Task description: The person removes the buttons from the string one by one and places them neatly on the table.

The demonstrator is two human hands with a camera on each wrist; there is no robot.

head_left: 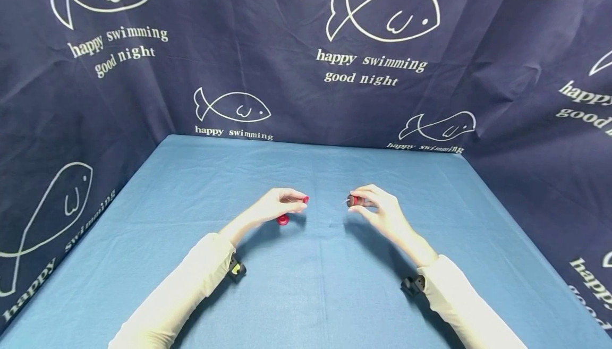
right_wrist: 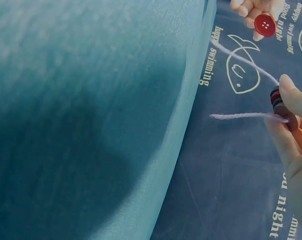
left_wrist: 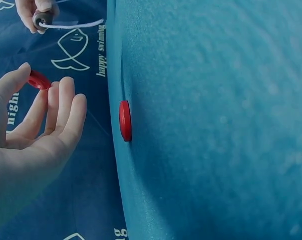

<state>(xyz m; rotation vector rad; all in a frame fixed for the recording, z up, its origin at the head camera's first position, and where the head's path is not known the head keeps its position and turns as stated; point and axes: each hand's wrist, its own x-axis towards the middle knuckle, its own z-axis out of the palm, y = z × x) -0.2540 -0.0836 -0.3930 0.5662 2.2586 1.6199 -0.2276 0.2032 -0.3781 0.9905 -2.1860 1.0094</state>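
My left hand point(head_left: 279, 204) pinches a red button point(left_wrist: 39, 80) between thumb and fingertips, above the table. In the right wrist view the face of that button point(right_wrist: 265, 25) shows several small holes. A second red button point(head_left: 283, 220) is on the blue cloth just below the left hand. Across a gap, my right hand point(head_left: 380, 206) grips a stack of brown, red and dark buttons point(right_wrist: 281, 107) between thumb and fingers. A pale lilac string point(right_wrist: 243, 116) runs through the stack, one end sticking out toward the left hand. Another length of string trails from the stack's other side.
A blue cloth point(head_left: 287, 301) covers the table. Dark blue curtains point(head_left: 296, 57) printed with white fish and lettering stand behind it and at both sides. Small black cameras are strapped at the left wrist point(head_left: 236, 269) and right wrist point(head_left: 413, 285).
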